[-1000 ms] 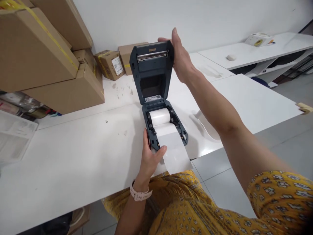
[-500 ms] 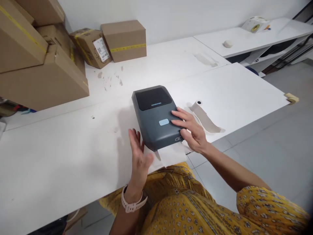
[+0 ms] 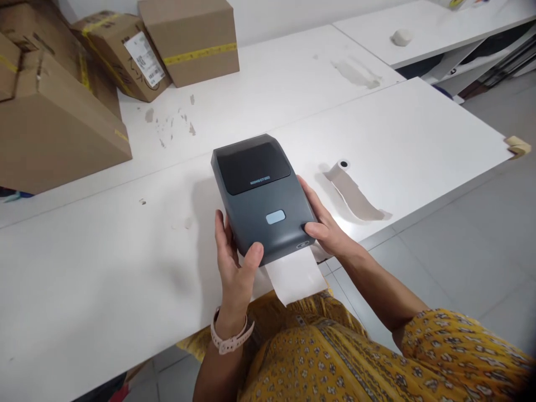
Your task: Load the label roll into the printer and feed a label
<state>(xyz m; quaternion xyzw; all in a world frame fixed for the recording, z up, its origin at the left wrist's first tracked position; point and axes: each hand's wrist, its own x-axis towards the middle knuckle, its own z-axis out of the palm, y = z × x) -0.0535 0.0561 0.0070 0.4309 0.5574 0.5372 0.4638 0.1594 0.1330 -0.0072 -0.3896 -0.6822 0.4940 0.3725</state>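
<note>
Here, two hands, grip half-curled, hold one printer; one paper sheet protrudes.

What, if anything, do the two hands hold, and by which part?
The dark printer: the left hand grips its left side near the front corner, and the right hand its right side, each thumb on top.

Likely packing room; taped boxes
</note>
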